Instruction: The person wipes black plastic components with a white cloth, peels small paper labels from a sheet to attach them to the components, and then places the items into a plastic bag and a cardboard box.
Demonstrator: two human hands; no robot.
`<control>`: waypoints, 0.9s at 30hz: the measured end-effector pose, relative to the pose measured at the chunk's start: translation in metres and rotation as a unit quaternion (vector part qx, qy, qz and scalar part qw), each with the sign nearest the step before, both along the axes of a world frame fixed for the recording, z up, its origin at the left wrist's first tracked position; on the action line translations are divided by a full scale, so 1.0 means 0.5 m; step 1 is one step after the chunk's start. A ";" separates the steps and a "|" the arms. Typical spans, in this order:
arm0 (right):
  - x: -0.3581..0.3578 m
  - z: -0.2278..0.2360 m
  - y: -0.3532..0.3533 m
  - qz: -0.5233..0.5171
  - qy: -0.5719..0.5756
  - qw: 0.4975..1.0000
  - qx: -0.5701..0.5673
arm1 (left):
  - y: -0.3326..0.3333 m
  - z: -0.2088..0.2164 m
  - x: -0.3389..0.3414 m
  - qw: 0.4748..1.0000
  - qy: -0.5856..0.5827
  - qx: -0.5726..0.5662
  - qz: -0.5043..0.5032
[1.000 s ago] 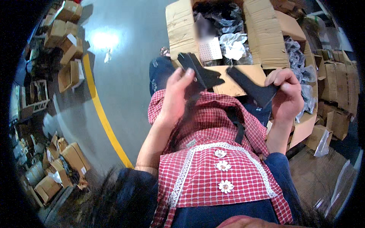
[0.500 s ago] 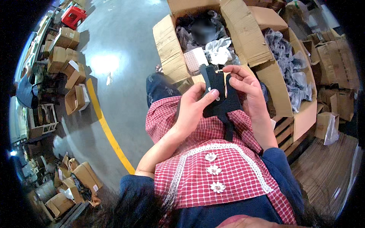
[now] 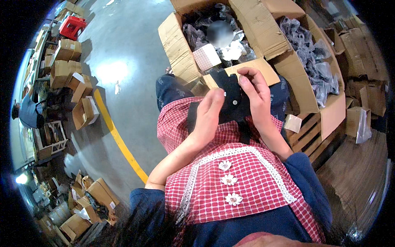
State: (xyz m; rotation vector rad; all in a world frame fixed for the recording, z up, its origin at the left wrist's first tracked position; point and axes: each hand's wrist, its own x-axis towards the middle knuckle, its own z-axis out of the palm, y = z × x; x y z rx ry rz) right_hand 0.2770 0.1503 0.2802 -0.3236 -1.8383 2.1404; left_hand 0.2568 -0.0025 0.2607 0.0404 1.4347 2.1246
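- Black piece (image 3: 233, 92), flat and soft-looking: centre of frame, above the lap, between both hands. Held there probably so both hands reach it and the eyes look straight down on it.
- Left hand (image 3: 209, 111): partly closed, thumb over the piece's left edge, fingers bent behind; it has hold of it, likely to steady it.
- Right hand (image 3: 257, 92): half curled, thumb and forefinger near each other at the piece's upper right edge. Cannot tell whether they pinch it.
- More black shows left of the left wrist; same piece or another, cannot tell.
- Open carton (image 3: 170, 43), top centre, just beyond the knees; flaps spread, presumably for easy reach. Bagged dark goods inside, a white dotted card (image 3: 207, 57) at its near left.
- Second carton (image 3: 332, 116), upper right, beside the first, also full of bags.
- Count: two hands; one black piece for certain; one clear pale stud (image 3: 235, 102) on it; two bag-filled cartons; one card; three flowers (image 3: 229, 180) on the checked apron (image 3: 247, 206). Bags too tangled to count.
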 end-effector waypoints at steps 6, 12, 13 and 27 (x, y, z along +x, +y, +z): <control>-0.024 -0.039 0.038 0.053 -0.121 0.980 -0.151 | -0.007 0.008 -0.011 0.993 -0.107 0.045 -0.019; -0.034 -0.067 0.072 0.023 -0.131 0.947 -0.293 | -0.024 -0.007 -0.031 0.980 -0.174 0.055 0.079; -0.035 -0.073 0.079 0.021 -0.124 0.940 -0.316 | -0.024 -0.026 -0.032 0.983 -0.133 0.085 0.089; -0.009 -0.107 0.050 -0.008 -0.111 0.819 -0.562 | -0.019 -0.004 -0.025 0.975 -0.047 0.139 0.167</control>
